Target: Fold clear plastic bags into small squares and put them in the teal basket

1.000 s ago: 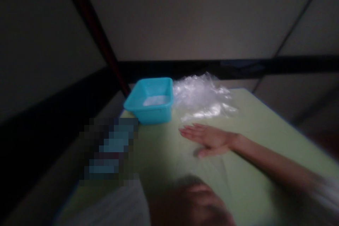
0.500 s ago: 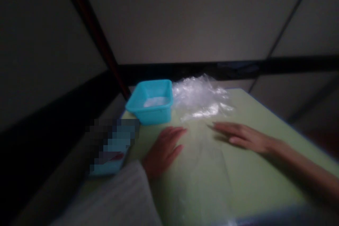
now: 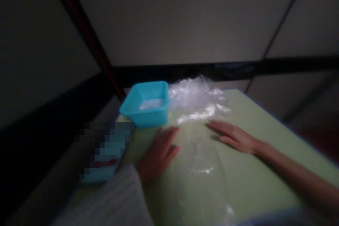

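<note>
A clear plastic bag (image 3: 202,173) lies flat on the yellow-green table (image 3: 254,180), stretching toward me between my hands. My left hand (image 3: 160,152) is at the bag's left side with its fingers extended and thumb apart, holding nothing. Across from it, my right hand (image 3: 233,136) hovers over or rests near the bag's far right corner, fingers stretched out and empty; I cannot tell whether it touches the plastic. Beyond both hands sits a crumpled pile of clear plastic bags (image 3: 198,99).
A turquoise basin (image 3: 148,118) with something whitish inside stands at the back left, beside the pile. A blurred-out, pale blue object (image 3: 106,155) lies along the left edge. Walls with dark trim close in behind and to the left.
The whole view has shifted slightly, moving things a little left. My left hand's fingers have spread a bit more. Bright glints now show on the flat bag.
</note>
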A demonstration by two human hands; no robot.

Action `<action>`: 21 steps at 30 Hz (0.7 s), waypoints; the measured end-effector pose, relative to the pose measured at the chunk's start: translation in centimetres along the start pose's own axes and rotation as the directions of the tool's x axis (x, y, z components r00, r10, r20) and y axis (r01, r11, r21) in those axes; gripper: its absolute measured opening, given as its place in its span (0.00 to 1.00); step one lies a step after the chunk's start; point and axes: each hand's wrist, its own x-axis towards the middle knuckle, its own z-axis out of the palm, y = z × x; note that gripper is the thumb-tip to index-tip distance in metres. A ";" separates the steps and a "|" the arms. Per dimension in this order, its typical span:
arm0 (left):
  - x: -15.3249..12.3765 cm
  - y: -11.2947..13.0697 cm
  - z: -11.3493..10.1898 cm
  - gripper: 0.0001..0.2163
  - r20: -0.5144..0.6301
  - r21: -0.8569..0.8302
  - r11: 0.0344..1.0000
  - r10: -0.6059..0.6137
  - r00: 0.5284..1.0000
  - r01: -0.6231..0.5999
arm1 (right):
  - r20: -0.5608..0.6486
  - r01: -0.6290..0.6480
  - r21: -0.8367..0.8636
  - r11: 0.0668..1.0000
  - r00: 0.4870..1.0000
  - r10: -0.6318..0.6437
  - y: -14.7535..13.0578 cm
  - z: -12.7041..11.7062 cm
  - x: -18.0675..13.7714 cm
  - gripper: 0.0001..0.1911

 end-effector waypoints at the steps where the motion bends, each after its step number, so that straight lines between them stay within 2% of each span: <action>1: -0.1 0.4 -0.2 0.22 -0.006 -0.019 0.998 0.067 0.998 -0.067 | -0.010 0.006 0.010 1.000 1.000 -0.006 -0.2 0.0 0.1 0.27; 3: -0.5 1.5 -0.5 0.21 0.038 -0.079 0.966 0.250 0.967 -0.247 | -0.029 0.010 0.033 0.999 1.000 -0.009 -0.6 0.2 0.6 0.26; 5: -1.0 3.0 -0.3 0.19 0.007 -0.171 0.892 0.427 0.904 -0.420 | -0.052 -0.002 0.051 0.999 0.999 0.005 -1.1 0.4 1.6 0.25; 7: -1.5 4.6 0.2 0.18 -0.059 -0.238 0.825 0.515 0.855 -0.513 | -0.083 -0.023 0.057 0.998 0.996 0.028 -1.6 0.8 2.9 0.25; 9: -2.0 5.9 0.6 0.19 -0.056 -0.262 0.776 0.581 0.812 -0.574 | -0.088 -0.020 0.041 0.999 0.996 0.024 -1.7 1.2 4.1 0.25; 13: -2.3 7.0 0.6 0.21 0.032 -0.316 0.789 0.564 0.825 -0.527 | -0.036 0.000 -0.013 1.000 0.999 0.000 -1.4 1.7 5.5 0.27; 17: -2.3 6.9 0.4 0.22 0.027 -0.327 0.772 0.585 0.811 -0.546 | -0.009 0.009 -0.015 1.000 1.000 -0.009 -1.0 1.6 5.4 0.27; 21: -2.4 7.0 0.5 0.24 0.019 -0.344 0.784 0.557 0.831 -0.517 | -0.040 0.025 -0.015 1.000 0.999 -0.026 -1.0 1.5 5.2 0.26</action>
